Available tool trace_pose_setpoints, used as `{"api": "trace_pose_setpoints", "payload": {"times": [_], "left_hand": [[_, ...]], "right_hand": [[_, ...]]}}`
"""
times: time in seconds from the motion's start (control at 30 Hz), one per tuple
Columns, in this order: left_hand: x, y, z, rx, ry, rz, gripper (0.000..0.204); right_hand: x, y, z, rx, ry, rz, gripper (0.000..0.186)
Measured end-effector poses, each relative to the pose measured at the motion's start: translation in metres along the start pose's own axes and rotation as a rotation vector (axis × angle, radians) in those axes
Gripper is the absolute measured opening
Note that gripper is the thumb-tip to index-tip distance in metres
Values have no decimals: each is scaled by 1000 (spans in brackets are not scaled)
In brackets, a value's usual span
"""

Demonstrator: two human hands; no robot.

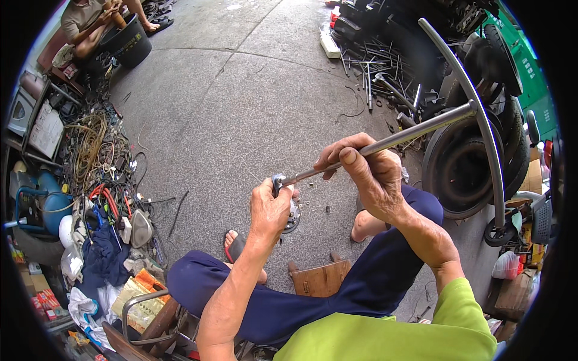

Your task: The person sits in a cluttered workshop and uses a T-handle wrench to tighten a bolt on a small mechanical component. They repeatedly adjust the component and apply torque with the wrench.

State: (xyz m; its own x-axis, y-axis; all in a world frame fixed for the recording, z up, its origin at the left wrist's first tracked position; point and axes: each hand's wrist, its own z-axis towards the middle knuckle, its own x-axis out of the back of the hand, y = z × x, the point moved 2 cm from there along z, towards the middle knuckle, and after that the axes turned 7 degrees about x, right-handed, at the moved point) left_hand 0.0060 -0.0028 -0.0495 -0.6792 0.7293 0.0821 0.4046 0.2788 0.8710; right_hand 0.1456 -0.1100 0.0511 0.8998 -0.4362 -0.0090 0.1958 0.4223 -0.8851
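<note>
A long steel T-handle wrench point(415, 127) slants across in front of me. Its curved-looking crossbar stands at the right and its tip points down to the left. My right hand point(378, 180) is closed around the shaft, with thumb and fingers pinching it near the middle. At the tip, my left hand point(269, 210) grips a small round metal part point(278, 183) with a dark edge, which meets the wrench end. What else lies inside the left fingers is hidden. Below that hand, a round metal piece with holes point(292, 218) rests on the floor, partly covered.
A low wooden stool point(322, 279) stands between my legs. Tires point(460, 171) and a heap of metal tools point(385, 66) lie at right. Wires and clutter point(90, 144) line the left. Far left, another person point(90, 27) sits by a black bucket point(127, 45).
</note>
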Motion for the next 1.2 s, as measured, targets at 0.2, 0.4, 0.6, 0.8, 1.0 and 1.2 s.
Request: {"api": "trace_pose_setpoints", "payload": {"times": [0.2, 0.4, 0.6, 0.8, 1.0, 1.2], "left_hand": [[-1, 4, -4, 1, 24, 28, 22], [1, 1, -2, -10, 15, 40, 21], [0, 4, -5, 15, 8, 40, 21], [1, 2, -4, 38, -18, 69, 20], [3, 3, -4, -6, -47, 56, 22], [2, -4, -2, -47, 26, -40, 23]], "right_hand": [[0, -2, 0, 1, 33, -21, 25], [0, 1, 0, 26, -1, -52, 25], [1, 1, 0, 56, -45, -71, 23], [3, 1, 1, -23, -54, -60, 25], [8, 0, 1, 17, -62, -25, 23], [7, -5, 2, 28, -124, -154, 21]]}}
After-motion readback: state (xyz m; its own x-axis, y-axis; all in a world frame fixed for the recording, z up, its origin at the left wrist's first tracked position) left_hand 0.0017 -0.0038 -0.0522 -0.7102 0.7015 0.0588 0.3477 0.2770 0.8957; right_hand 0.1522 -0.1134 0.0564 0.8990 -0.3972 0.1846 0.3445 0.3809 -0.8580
